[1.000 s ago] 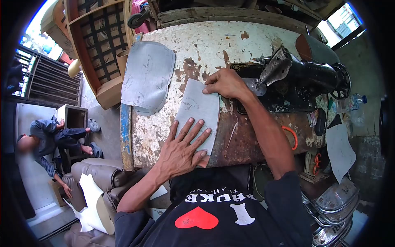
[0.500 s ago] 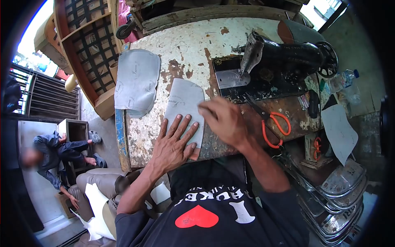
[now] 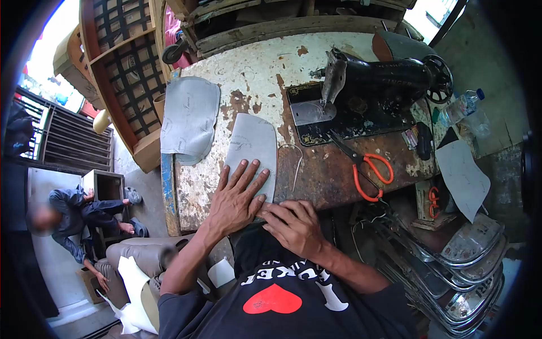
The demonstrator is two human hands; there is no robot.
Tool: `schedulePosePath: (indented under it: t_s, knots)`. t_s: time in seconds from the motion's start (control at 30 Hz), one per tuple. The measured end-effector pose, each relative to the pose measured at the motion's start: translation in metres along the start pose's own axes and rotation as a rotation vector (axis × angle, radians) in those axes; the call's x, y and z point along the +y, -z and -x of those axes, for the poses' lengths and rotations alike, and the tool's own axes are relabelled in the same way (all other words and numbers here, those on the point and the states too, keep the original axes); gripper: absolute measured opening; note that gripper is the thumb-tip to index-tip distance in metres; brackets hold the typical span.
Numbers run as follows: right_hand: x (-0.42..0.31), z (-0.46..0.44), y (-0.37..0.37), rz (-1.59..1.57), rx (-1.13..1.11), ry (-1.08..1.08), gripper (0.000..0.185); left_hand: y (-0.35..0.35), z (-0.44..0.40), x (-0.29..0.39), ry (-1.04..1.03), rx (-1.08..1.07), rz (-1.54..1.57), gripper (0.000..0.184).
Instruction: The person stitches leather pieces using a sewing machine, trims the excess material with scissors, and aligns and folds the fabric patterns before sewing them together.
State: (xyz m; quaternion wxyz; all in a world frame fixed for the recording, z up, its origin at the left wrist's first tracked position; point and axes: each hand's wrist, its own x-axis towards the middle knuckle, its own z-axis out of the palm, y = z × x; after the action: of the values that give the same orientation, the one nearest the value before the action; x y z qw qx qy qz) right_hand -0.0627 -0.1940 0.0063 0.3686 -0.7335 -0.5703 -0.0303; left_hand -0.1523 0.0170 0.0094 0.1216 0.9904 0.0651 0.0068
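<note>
Under my left hand [image 3: 237, 195], spread flat with fingers apart, lies a grey printed piece [image 3: 252, 138] near the table's front edge. My right hand [image 3: 296, 226] is at the piece's lower corner, beside my left thumb; its fingers are curled together, and what they pinch is hidden. A second grey piece [image 3: 191, 116] rests on the table's left side. A thin pale strip [image 3: 298, 164] curves on the wood right of the piece. Orange-handled scissors [image 3: 364, 169] lie farther right, blades toward the sewing machine.
A black sewing machine [image 3: 384, 82] stands at the table's [image 3: 248, 62] right. Beyond it are a plastic bottle [image 3: 464, 106] and a hanging grey piece [image 3: 463, 178]. Metal chair frames [image 3: 474, 248] are stacked at lower right. Another person [image 3: 73, 209] sits at far left.
My right hand has moved from the piece's upper right edge down to its lower corner. My left hand stays flat on the piece. The view has shifted, showing the whole scissors.
</note>
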Motion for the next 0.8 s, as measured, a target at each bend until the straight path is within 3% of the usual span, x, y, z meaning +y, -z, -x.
schedulePosePath:
  t_s: [0.1, 0.27, 0.4, 0.57, 0.6, 0.8]
  knots:
    - [0.004, 0.004, -0.008, 0.027, 0.029, 0.018, 0.034, 0.006, -0.002, 0.005, 0.003, -0.019, -0.002, 0.058]
    - [0.006, 0.0, -0.007, 0.044, 0.022, 0.05, 0.029, -0.001, -0.001, -0.008, -0.137, 0.028, 0.133, 0.026]
    - [0.013, -0.009, -0.007, 0.039, -0.03, 0.114, 0.024, 0.005, 0.001, -0.015, -0.151, -0.01, 0.188, 0.027]
    - [0.018, -0.019, -0.005, 0.092, 0.025, 0.196, 0.02, 0.021, 0.004, -0.021, -0.292, -0.058, 0.379, 0.047]
    - [0.018, -0.023, -0.004, 0.051, 0.057, 0.177, 0.019, 0.015, 0.005, -0.022, -0.331, -0.042, 0.315, 0.058]
    - [0.015, -0.019, 0.029, -0.008, 0.028, 0.099, 0.013, -0.011, 0.01, 0.012, -0.198, -0.031, 0.061, 0.072]
